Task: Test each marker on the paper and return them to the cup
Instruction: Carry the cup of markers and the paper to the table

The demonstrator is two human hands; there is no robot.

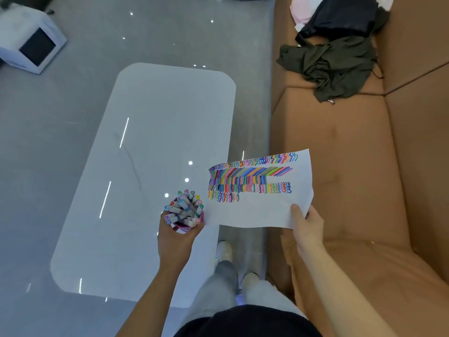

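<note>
A pink cup (185, 227) packed with several capped markers (184, 207) is held above the near right part of the white table (145, 147). My left hand (175, 235) grips the cup from below. To the right, my right hand (306, 226) pinches the lower right corner of a white paper sheet (257, 210). The sheet hangs in the air over the gap between table and sofa. Rows of many-coloured marker squiggles cover its upper half.
A brown sofa (359, 166) fills the right side, with dark clothes (332, 64) and a pink item (301, 8) piled at its far end. A white box with a dark screen (31, 42) stands on the grey floor at top left. My legs and shoes are below.
</note>
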